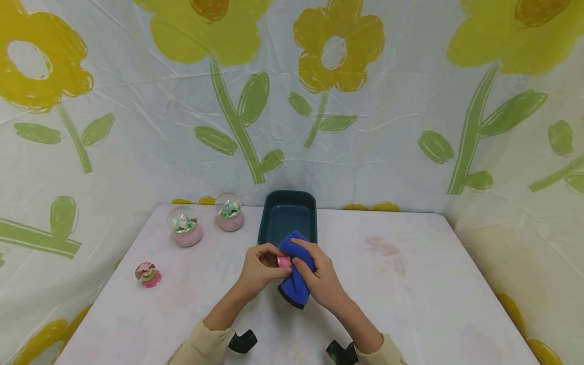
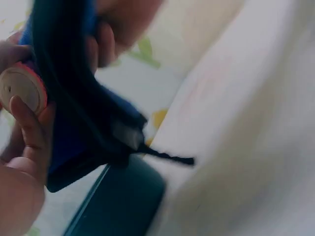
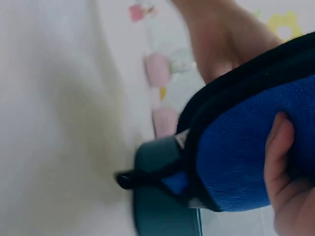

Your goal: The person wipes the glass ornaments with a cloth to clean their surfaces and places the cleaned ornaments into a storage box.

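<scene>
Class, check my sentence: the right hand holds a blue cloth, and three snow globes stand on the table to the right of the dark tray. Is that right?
Not quite: the three snow globes stand to the left of the dark tray, as the head view shows. The right hand does hold a blue cloth.

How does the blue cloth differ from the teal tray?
The blue cloth has dark edging; the teal tray is one plain dark colour.
The blue cloth looks soft and bent; the teal tray is boxy.
The right hand holds the blue cloth; the teal tray sits on the table.
</scene>
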`<action>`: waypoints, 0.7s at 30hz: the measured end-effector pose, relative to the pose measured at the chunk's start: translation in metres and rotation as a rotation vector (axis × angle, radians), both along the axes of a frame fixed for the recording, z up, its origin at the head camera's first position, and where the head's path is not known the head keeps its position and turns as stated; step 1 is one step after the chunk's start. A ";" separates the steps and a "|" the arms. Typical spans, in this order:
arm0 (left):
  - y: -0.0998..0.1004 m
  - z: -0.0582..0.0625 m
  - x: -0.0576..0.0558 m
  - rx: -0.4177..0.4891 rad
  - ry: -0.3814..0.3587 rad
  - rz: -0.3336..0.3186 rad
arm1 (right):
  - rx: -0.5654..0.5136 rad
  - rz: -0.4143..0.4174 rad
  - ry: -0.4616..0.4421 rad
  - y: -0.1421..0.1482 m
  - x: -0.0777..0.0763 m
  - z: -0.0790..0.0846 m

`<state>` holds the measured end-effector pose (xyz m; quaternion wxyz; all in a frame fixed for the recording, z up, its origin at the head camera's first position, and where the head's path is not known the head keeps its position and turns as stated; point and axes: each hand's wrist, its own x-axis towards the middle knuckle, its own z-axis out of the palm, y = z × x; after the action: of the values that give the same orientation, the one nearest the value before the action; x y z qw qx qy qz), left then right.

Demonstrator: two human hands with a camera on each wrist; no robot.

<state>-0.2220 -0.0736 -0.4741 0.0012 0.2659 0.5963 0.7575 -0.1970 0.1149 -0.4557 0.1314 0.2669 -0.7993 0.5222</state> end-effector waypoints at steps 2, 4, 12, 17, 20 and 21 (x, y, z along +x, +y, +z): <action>-0.001 -0.002 0.001 0.058 -0.184 -0.081 | 0.087 0.001 0.114 0.001 0.000 -0.003; -0.001 -0.003 0.001 0.097 -0.317 -0.140 | 0.166 -0.007 0.193 0.003 0.000 -0.004; 0.001 0.004 0.001 -0.059 -0.039 0.028 | 0.011 -0.022 -0.035 0.001 -0.003 -0.001; 0.003 0.015 0.001 -0.232 0.474 0.175 | -0.202 -0.030 -0.348 0.000 -0.005 0.004; 0.005 0.019 0.004 -0.243 0.577 0.213 | -0.190 -0.059 -0.351 -0.001 -0.004 0.001; 0.005 0.018 0.005 -0.237 0.526 0.196 | -0.163 -0.066 -0.317 -0.001 -0.002 -0.001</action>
<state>-0.2170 -0.0682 -0.4557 -0.1956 0.3922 0.6830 0.5843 -0.1994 0.1140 -0.4566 0.0420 0.1432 -0.7734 0.6160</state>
